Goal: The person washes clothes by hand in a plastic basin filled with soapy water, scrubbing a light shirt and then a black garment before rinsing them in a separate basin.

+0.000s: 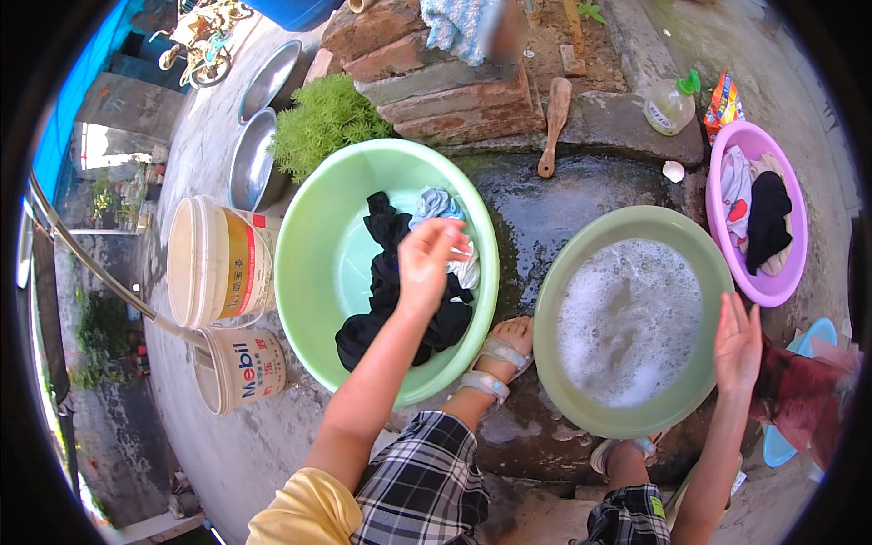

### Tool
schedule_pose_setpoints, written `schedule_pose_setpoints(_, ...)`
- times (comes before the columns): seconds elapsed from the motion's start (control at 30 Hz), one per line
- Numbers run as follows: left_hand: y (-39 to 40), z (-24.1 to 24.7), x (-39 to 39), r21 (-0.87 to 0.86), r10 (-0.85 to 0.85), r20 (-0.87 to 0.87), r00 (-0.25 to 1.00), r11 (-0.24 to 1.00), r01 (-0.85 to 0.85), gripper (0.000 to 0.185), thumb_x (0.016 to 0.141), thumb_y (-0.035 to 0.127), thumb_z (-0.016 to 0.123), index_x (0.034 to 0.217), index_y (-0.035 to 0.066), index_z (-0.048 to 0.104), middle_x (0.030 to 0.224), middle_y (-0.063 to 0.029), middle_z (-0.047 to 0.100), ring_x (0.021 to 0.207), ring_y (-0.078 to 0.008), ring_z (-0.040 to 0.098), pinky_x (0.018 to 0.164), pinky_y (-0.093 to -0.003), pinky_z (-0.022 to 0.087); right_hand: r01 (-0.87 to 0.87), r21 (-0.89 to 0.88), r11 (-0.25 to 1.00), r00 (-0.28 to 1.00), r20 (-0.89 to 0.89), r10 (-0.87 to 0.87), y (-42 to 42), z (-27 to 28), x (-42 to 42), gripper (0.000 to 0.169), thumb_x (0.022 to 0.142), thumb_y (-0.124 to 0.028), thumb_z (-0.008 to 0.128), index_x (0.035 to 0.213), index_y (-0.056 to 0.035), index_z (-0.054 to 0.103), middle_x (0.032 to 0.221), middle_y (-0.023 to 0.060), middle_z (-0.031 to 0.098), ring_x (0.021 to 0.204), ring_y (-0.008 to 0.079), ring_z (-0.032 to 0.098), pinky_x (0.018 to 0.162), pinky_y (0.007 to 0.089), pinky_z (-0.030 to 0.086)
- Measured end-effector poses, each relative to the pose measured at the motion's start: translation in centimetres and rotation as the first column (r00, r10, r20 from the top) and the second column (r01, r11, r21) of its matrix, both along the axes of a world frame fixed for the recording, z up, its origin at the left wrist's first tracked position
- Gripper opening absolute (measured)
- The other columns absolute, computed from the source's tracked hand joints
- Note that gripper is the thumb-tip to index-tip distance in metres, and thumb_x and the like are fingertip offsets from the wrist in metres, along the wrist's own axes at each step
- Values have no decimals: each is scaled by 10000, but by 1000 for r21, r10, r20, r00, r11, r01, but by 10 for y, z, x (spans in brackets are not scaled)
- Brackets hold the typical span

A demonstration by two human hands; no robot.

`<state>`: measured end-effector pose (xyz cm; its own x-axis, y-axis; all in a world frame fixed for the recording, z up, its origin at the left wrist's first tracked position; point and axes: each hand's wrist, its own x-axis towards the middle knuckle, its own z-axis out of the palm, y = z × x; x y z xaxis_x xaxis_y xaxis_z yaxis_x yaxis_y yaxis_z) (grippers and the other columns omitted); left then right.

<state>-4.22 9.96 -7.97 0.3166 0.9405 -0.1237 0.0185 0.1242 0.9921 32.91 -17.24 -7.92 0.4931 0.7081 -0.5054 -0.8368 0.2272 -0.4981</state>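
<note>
My left hand (429,262) is over the large light-green plastic basin (327,204), its fingers loosely bent and nothing visible in them. Dark clothes (392,272) lie in that basin, with a light-blue cloth (434,204) and a white cloth (465,269) near its right wall. At the right rim of a duller green basin (569,279) is my right hand (738,340), palm and fingers spread; whether it touches the rim is hard to tell. Foamy, cloudy water (630,320) fills this second basin, which leans over my right foot.
A pink basin (715,197) of clothes stands at far right, near a pump bottle (670,109) and an orange packet (723,105). A wooden paddle (555,126) rests against the stone ledge. White buckets (204,262) and metal bowls (252,160) are at left. A brick stack (470,102) rises ahead.
</note>
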Motion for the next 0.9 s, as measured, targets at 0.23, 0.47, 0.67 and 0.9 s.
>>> schedule_pose_setpoints(0.23,60,-65,-97,413,396,-726,562,905,-104,323,781,51,620,1080,-21,521,975,-130,563,859,-206,569,765,-332,475,42,-197,980,996,-70,-57,-7,-42,-32,262,919,-115,452,1165,-29,479,855,20,605,692,84,582,602,190,506)
schedule_pose_setpoints(0.47,65,-86,-121,-170,0,-776,631,963,-209,1012,663,407,759,1398,24,179,1149,-202,515,1030,-269,534,882,-353,413,-5,-286,958,999,32,15,7,-27,-50,220,904,-121,488,1104,-34,514,770,2,575,628,68,554,550,172,479)
schedule_pose_setpoints(0.67,75,-77,-100,-155,166,-654,738,926,-345,857,652,401,767,1260,-75,396,1159,-226,528,1054,-263,533,898,-352,405,-62,-306,950,997,21,72,2,-37,-51,203,892,-119,507,1071,-25,534,767,3,582,629,66,556,548,169,480)
schedule_pose_setpoints(0.9,89,-92,-128,-174,249,-700,670,850,-498,577,678,337,723,994,-120,564,955,-160,618,887,-225,579,818,-340,435,-93,-307,947,995,14,102,-1,-38,-57,197,882,-115,517,1057,-29,541,764,4,592,628,71,559,544,168,470)
